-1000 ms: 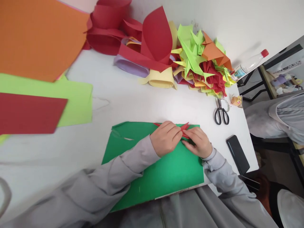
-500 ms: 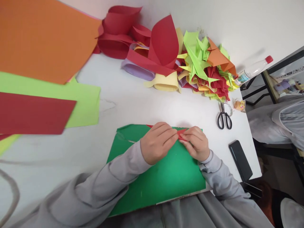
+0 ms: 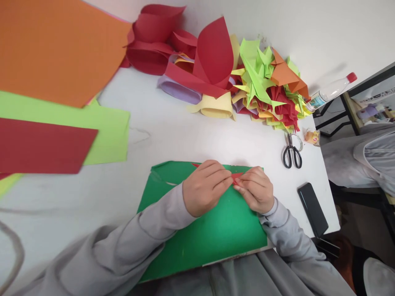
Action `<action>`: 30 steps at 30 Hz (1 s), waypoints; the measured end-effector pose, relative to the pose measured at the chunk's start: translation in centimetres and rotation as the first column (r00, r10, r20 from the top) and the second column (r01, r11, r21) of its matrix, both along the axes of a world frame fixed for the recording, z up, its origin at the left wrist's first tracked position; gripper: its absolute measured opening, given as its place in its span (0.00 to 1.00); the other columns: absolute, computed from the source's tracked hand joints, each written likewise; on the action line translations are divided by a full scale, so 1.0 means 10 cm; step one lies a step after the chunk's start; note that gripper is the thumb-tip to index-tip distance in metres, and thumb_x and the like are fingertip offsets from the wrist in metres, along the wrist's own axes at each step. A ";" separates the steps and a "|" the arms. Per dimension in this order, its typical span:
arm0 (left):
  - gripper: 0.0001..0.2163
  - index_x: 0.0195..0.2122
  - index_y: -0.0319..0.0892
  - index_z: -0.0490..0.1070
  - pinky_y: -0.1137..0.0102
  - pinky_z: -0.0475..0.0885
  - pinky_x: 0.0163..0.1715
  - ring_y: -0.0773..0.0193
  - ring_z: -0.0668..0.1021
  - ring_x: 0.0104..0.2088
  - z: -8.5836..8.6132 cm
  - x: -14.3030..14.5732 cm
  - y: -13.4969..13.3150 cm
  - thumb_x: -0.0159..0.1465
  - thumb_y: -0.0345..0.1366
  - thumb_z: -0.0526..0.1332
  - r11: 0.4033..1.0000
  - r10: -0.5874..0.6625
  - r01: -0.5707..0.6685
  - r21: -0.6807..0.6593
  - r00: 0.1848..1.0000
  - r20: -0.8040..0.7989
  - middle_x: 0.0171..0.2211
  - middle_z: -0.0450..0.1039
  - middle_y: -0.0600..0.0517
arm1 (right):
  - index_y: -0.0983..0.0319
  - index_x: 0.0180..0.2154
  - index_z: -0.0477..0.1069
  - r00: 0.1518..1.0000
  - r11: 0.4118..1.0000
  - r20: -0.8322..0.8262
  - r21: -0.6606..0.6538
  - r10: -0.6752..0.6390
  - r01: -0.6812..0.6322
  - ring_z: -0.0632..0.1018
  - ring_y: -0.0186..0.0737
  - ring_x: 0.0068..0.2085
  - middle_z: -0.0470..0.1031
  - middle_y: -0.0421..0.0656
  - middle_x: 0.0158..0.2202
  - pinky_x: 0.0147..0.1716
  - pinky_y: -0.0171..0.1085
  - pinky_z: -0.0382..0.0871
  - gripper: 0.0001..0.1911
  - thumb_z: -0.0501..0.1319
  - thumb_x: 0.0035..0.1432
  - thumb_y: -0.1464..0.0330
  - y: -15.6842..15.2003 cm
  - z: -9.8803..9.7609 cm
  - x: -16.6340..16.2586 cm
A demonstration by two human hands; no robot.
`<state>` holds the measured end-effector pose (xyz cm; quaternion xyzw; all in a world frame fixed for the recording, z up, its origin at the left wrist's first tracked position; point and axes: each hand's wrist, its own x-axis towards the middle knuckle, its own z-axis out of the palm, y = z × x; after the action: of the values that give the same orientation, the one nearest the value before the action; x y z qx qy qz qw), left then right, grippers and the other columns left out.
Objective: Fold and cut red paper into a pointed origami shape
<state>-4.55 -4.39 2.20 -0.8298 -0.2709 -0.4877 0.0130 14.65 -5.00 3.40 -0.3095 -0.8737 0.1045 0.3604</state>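
Note:
Between my two hands is a small piece of red folded paper (image 3: 236, 176), mostly covered by fingers. My left hand (image 3: 207, 187) pinches it from the left, and a red tip pokes out beyond the far side of that hand. With thumb and fingers pressed together, my right hand (image 3: 254, 188) grips the paper's right part. Both hands are just over the far edge of a green board (image 3: 212, 238), whose near edge reaches my lap. The exact shape of the fold is hidden.
Black-handled scissors (image 3: 291, 154) and a black phone (image 3: 312, 209) lie at right. Behind stand rolled red paper sheets (image 3: 216, 53), a heap of folded paper pieces (image 3: 271, 86) and a plastic bottle (image 3: 331, 91). Orange sheets (image 3: 61, 49) lie at left. A person in grey (image 3: 358, 156) is beyond the table.
My right hand has shifted very slightly right and down, its fingers closing more over the red paper. My left hand keeps its pinch almost in place.

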 end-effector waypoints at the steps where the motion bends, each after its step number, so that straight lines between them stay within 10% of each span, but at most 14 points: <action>1: 0.07 0.32 0.40 0.68 0.66 0.71 0.32 0.63 0.74 0.29 0.01 -0.01 0.00 0.63 0.24 0.54 1.000 -0.007 0.006 -0.023 1.000 -0.009 0.27 0.77 0.49 | 0.60 0.32 0.73 1.000 1.000 -0.016 -0.002 0.000 0.000 0.75 0.39 0.31 0.77 0.43 0.28 0.30 0.41 0.70 0.06 0.59 0.62 0.71 0.00 0.01 0.00; 30: 0.06 0.29 0.43 0.71 0.63 0.63 0.41 0.65 0.75 0.30 0.00 -0.15 0.03 0.63 0.29 0.59 0.967 -0.129 0.110 -0.231 0.989 -0.067 0.29 0.79 0.57 | 0.64 0.39 0.70 0.990 0.997 0.139 -0.068 0.034 -0.025 0.73 0.43 0.34 0.75 0.47 0.32 0.34 0.43 0.66 0.05 0.59 0.62 0.69 -0.04 0.12 0.03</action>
<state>-6.10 -4.06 2.16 -0.8599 -0.2736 -0.4192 -0.1001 14.94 -5.35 4.64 -0.3146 -0.8974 0.1166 0.2864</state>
